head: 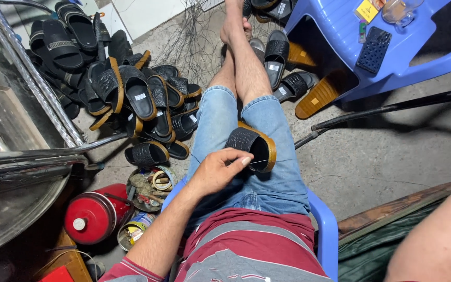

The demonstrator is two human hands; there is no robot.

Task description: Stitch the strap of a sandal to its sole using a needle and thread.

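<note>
One black slide sandal point(252, 146) with a tan sole rim rests on the person's right thigh, on the jeans, its strap arching upward. Just left of the sandal, the left hand point(216, 169) is pinched narrow on a thin thread point(261, 161) running taut to the sandal's edge. The right hand is out of view beyond the forearm point(439, 235), far right of the sandal, so its state cannot be told. Nothing visibly pins the sandal, so a harder pull could drag it off the thigh or snap the thread. Left of the sandal, finished sandals point(131, 89) are heaped on the floor.
</note>
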